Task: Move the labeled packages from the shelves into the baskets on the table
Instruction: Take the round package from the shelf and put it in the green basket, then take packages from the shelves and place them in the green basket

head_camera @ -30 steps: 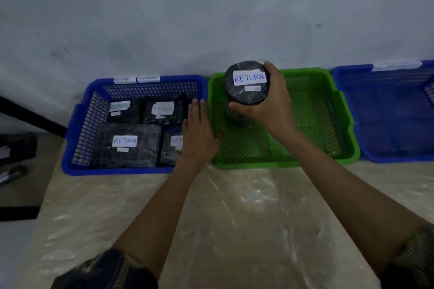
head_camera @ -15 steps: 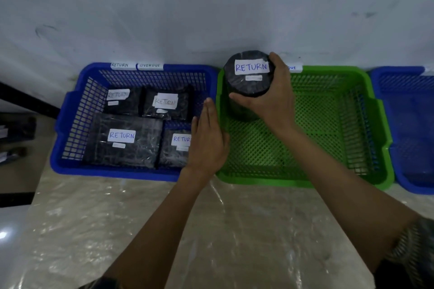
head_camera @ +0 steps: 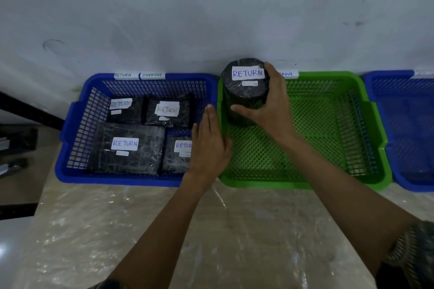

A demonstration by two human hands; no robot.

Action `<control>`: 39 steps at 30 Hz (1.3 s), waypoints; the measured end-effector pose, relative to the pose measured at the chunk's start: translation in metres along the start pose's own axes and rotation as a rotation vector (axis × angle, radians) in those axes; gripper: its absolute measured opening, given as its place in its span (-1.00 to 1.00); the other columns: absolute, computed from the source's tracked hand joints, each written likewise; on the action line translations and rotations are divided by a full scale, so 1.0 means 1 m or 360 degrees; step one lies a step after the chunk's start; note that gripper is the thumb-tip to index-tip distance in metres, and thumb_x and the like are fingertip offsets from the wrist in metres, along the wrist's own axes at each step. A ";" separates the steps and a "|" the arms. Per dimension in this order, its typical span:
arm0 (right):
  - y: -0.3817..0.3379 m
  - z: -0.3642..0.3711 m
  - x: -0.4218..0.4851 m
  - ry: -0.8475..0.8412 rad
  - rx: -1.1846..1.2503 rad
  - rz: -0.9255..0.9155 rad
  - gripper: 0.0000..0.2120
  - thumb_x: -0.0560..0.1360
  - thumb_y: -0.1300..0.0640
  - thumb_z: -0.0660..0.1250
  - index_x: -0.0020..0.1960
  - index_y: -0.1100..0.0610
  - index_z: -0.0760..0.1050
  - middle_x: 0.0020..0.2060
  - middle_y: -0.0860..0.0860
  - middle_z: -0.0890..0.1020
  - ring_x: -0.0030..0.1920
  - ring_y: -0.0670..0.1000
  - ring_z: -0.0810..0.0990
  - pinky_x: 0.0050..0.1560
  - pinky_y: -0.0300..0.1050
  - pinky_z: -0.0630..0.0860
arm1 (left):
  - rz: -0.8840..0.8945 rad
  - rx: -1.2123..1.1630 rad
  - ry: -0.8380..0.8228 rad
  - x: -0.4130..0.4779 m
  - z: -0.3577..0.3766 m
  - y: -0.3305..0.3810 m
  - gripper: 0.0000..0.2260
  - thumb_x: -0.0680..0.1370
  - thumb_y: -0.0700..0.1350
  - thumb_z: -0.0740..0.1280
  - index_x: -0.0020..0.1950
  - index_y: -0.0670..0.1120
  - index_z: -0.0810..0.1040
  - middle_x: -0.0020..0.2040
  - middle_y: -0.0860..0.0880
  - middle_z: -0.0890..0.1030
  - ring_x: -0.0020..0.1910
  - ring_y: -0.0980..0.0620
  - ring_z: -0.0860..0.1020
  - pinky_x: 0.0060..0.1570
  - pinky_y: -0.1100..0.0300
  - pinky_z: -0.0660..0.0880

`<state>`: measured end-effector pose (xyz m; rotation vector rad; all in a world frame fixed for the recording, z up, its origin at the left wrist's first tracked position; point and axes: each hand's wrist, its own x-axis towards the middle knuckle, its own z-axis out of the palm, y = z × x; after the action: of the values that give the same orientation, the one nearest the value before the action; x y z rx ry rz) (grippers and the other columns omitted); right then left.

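The right forearm (head_camera: 340, 185) comes in from the lower right, bare up to a patterned sleeve (head_camera: 413, 248) at the elbow. The right grip (head_camera: 270, 110) curls around a cylindrical package (head_camera: 244, 94), with the thumb across its near side and the fingers wrapped over the far side. The left forearm (head_camera: 164, 223) rises from the bottom centre. The left grip (head_camera: 209, 145) is flat, back up, with its fingers straight, held together and pointing away from the body. It holds nothing. It sits just left of the right grip, and the two are apart.

Dim, bluish light (glare on the plastic sheet (head_camera: 211, 241)), soft focus, edges bowed by wide-angle distortion
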<state>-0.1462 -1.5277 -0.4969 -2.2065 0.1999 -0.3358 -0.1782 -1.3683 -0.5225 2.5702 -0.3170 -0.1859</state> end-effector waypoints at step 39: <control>-0.334 -0.010 -0.414 -0.0671 -0.0208 -0.0575 -0.67 0.37 -0.09 0.45 0.07 -0.05 0.46 -0.04 -0.10 0.58 -0.11 -0.08 0.56 -0.04 -0.07 0.54 | -0.0092 -0.0234 0.0625 -0.476 -0.297 -0.121 -0.68 0.50 0.06 0.37 0.22 -0.01 0.56 0.12 0.04 0.63 0.07 0.10 0.58 0.12 0.08 0.52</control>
<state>-0.5348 -1.2240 -0.2963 -2.3820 -0.4208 -0.0450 -0.5556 -0.9962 -0.3026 2.4026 -0.0777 0.2639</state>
